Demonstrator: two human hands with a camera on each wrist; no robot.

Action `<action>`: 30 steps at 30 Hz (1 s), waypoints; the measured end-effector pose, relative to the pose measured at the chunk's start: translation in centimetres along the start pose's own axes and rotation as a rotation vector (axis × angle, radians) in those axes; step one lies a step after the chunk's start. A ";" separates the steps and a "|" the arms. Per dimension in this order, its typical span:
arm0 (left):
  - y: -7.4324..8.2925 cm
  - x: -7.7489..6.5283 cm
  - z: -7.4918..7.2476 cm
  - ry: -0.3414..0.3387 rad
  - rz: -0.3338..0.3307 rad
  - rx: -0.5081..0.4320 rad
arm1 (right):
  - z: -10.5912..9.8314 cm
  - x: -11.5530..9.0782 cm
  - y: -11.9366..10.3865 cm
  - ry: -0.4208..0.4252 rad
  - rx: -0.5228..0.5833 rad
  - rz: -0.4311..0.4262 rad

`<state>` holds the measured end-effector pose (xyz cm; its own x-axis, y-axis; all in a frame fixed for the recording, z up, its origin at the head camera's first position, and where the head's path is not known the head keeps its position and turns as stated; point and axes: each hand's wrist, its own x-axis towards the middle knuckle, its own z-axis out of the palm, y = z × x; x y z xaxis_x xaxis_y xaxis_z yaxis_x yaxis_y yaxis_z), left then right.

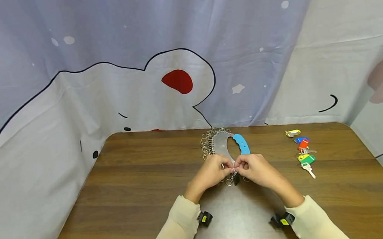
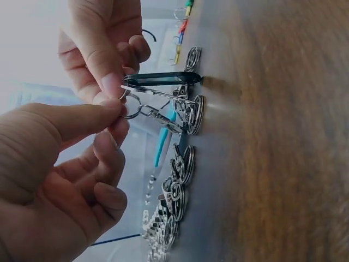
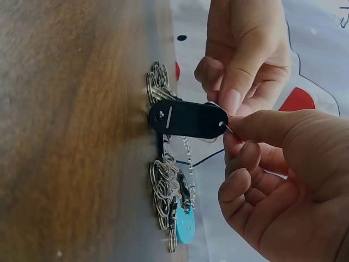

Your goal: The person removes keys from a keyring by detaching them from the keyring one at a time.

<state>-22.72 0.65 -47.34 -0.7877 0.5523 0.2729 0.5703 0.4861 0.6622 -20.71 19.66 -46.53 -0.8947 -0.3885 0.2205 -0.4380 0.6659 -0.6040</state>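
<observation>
Both hands meet fingertip to fingertip over the near end of a crescent-shaped grey key holder (image 1: 218, 144) with a blue handle (image 1: 241, 143). My left hand (image 1: 214, 171) pinches a small split ring (image 2: 132, 113) joined to a metal clasp (image 2: 159, 115). Opposite it, my right hand (image 1: 255, 169) pinches the thin ring of a black key tag (image 3: 188, 119). The tag hangs below the fingertips, and a key (image 2: 158, 94) shows beside it in the left wrist view. Fingertips hide where the two rings meet.
Many clasps with split rings (image 1: 207, 145) line the holder's outer curve. To the right on the wooden table (image 1: 133, 197) lie keys with coloured tags: yellow (image 1: 294, 132), blue (image 1: 299, 140), red (image 1: 303, 144) and green (image 1: 308, 159). A patterned curtain (image 1: 86, 101) hangs behind the table.
</observation>
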 end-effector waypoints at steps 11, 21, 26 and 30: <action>0.2 -0.2 0.4 0.036 -0.132 -0.097 | 0.0 0.0 0.8 -0.078 0.093 0.158; 0.0 0.0 0.5 0.001 0.063 0.119 | -0.4 0.0 1.4 -0.173 0.266 0.170; -0.1 -0.1 0.6 -0.039 0.093 0.136 | -0.5 0.0 1.6 -0.230 0.442 0.271; 0.0 -0.1 0.7 -0.048 0.092 0.153 | -0.5 0.0 1.5 -0.240 0.502 0.308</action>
<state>-22.46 1.07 -47.88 -0.7204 0.6295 0.2912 0.6713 0.5272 0.5210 -21.40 20.96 -47.07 -0.9030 -0.3976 -0.1629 -0.0175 0.4127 -0.9107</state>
